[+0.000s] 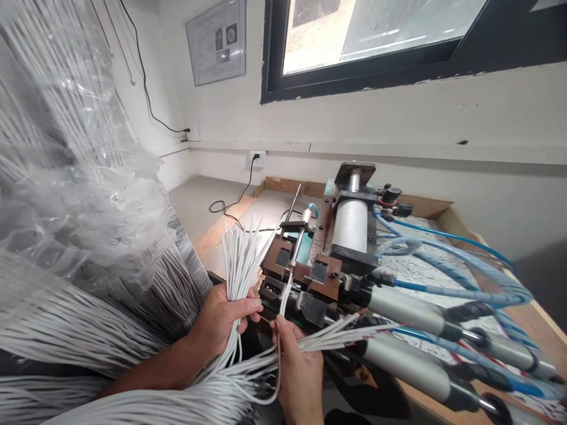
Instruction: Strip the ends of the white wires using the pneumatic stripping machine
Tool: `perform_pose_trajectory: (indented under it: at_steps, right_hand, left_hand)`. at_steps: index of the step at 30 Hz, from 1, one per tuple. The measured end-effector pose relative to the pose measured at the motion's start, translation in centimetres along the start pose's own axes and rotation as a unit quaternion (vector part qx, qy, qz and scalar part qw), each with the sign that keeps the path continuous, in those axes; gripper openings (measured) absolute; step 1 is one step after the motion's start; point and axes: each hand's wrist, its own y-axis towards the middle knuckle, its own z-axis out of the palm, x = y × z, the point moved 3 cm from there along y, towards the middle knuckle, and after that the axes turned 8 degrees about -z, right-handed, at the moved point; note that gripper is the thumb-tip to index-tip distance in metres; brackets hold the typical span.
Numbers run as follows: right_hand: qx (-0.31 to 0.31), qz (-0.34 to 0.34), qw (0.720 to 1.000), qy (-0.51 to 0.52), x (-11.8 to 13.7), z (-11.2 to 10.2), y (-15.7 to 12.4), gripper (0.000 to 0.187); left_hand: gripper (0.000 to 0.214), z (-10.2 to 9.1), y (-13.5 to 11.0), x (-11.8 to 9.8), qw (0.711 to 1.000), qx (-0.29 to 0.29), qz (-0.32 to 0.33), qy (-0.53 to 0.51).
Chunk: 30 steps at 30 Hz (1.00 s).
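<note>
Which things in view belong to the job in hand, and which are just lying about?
In hand:
- upright wires, gripped by the left hand
- single wire, pinched by the right hand and led to the machine
- flat bunch, also in the right hand

Lying about:
- plastic bag
- black cable
- socket
- poster

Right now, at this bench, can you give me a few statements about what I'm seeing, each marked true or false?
1. The left hand grips a fanned bundle of white cables. True.
2. The right hand pinches a single white cable leading up to the pneumatic machine. True.
3. The machine's hoses are red. False: the hoses are blue.
4. The machine stands on the floor. False: it sits on a wooden table.
</note>
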Motion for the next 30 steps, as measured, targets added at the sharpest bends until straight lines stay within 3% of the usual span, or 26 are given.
perform_pose_trajectory:
  at_steps: [6,13,19,22,26,30]
  right_hand:
    - [0.046,-0.057,0.996,-0.049,0.7,-0.8,-0.7,0.032]
    - [0.19,-0.108,0.966,-0.136,2.4,-0.9,-3.6,0.027]
    - [0.124,-0.086,0.982,-0.111,3.9,-2.0,-3.5,0.026]
    - [0.151,-0.073,0.981,-0.102,5.0,-1.8,-3.3,0.027]
    - [0.22,-0.077,0.964,-0.131,6.1,-1.4,-4.0,0.027]
    - [0.284,-0.105,0.927,-0.219,6.7,-1.9,-4.8,0.03]
  left_hand:
    - [0.02,-0.1,0.2,0.6,1.0,-0.008,0.007,0.003]
    - [0.02,0.4,-1.3,1.7,0.999,0.035,-0.007,-0.006]
    - [0.023,0.2,-3.2,3.0,0.997,0.062,-0.036,-0.026]
    - [0.018,-0.1,-4.0,3.8,0.995,0.083,-0.05,-0.008]
    - [0.012,-0.4,-5.1,4.3,0.994,0.097,-0.052,0.017]
    - [0.012,-0.4,-5.9,4.3,0.99,0.124,-0.046,0.043]
